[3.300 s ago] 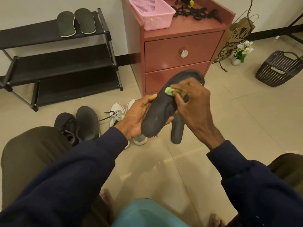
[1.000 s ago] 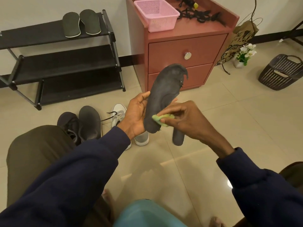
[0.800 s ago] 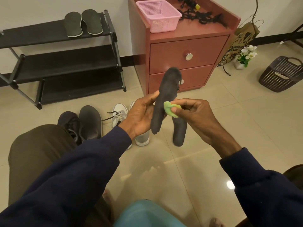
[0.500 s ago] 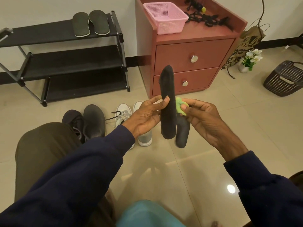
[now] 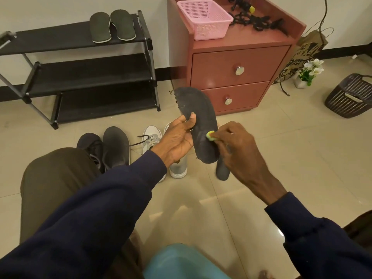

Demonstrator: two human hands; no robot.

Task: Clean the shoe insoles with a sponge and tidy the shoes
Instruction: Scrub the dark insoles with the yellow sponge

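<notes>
Head view is showing the red cabinet, and right in front of it the dark insole is being held up, left hand gripping its edge with curled fingers, right hand pinching the little green sponge and pressing it against the insole

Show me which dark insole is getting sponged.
The frayed dark grey insole held in the left hand; the right hand presses the yellow-green sponge on it. The insole pair on the black shoe rack and the floor insole lie untouched.
</notes>
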